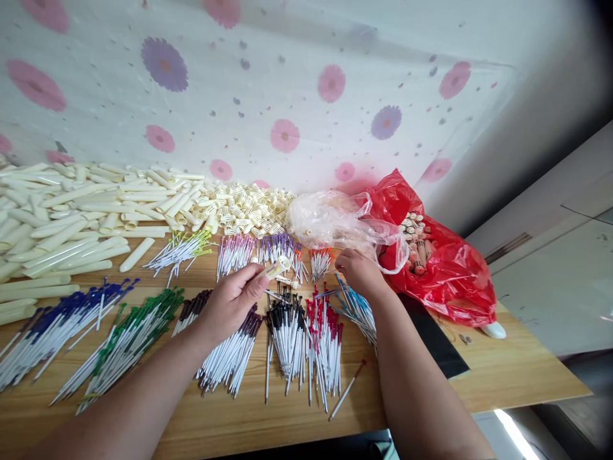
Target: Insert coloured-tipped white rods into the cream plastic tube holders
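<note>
- The left hand (234,297) pinches a cream slotted piece (278,267) between thumb and fingers, held up above the middle of the desk (522,377), its round open end pointing away.
- The right hand (360,271) is at the near side of the clear plastic bag (330,217), its fingers bent; whether they hold anything, I cannot tell.
- The red plastic bag (460,281) sits at the right of the desk, its mouth open. Inside are small pale pieces (414,223) toward the back and pinkish-tan pieces (422,252) with dark marks in front of them.
- The clear bag lies crumpled just left of the red one, its loose edge reaching the red bag's opening; its contents are hard to make out through the film.
- Left of the clear bag, short slotted pieces (253,207) are heaped loose on the desk, and long cream tubes (96,198) are piled farther left.
- White sticks with coloured ends lie sorted in bunches: yellow-green (179,249), pink (235,252), purple (280,246) and orange (320,262) behind; blue (81,319), green (138,338), dark maroon (232,351), black (286,332), red (323,338) and light blue (357,306) in front.
</note>
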A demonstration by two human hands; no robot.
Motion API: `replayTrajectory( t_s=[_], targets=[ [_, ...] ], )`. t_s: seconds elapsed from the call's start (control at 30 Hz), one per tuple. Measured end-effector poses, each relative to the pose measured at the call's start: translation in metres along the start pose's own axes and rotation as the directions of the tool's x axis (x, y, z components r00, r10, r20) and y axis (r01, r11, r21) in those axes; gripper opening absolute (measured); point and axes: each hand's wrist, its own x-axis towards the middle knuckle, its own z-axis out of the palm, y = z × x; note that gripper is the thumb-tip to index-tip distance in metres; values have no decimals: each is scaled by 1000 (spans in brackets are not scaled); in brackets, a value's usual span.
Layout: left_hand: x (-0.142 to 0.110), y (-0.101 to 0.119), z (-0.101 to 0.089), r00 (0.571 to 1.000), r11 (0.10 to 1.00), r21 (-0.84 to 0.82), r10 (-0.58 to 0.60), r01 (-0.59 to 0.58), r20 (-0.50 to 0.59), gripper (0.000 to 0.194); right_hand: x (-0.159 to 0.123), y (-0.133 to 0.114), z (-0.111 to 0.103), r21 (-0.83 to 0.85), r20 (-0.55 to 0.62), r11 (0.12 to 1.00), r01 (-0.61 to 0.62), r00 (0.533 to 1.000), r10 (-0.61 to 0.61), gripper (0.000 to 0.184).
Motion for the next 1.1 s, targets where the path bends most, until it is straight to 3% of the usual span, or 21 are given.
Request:
replayTrajectory(
  t_s=[0.1,0.17,0.27,0.37,0.43,0.53,0.63,0.73,0.97,1.1],
  targets=[
    [1,-4,2,1000,998,-52,-21,20,-16,28,-9,-13,-19,6,-35,999,35,999,-34,17],
    [2,-8,4,998,994,-98,-58,58,5,27,-16,-33,-29,81,-57,986,146,988,-142,16],
    [1,-10,10,984,974,-157,-148,162,99,23,-22,-69,-36,264,-138,872,412,911,-388,20],
    [-2,-9,14,954,957,-141,-222,253,204,14,-24,-93,-35,364,-211,780,509,861,-463,20],
    [-3,-6,14,942,955,-113,-244,275,230,12,-24,-95,-31,456,-297,734,503,864,-407,17],
    [-4,-2,10,957,964,-130,-199,230,211,15,-22,-83,-26,593,-426,670,446,880,-208,32],
    [-3,1,7,972,967,-181,-144,177,186,14,-22,-73,-24,729,-413,577,370,909,-60,28],
    [-3,3,7,974,964,-196,-145,179,176,16,-23,-78,-25,775,-382,528,347,923,-46,18],
    [-2,2,9,978,943,-281,-136,176,156,27,-26,-106,-27,794,-340,467,390,921,-190,14],
    [-3,-2,10,979,918,-358,-121,172,162,29,-27,-108,-18,871,-343,368,325,939,-18,17]
  ],
)
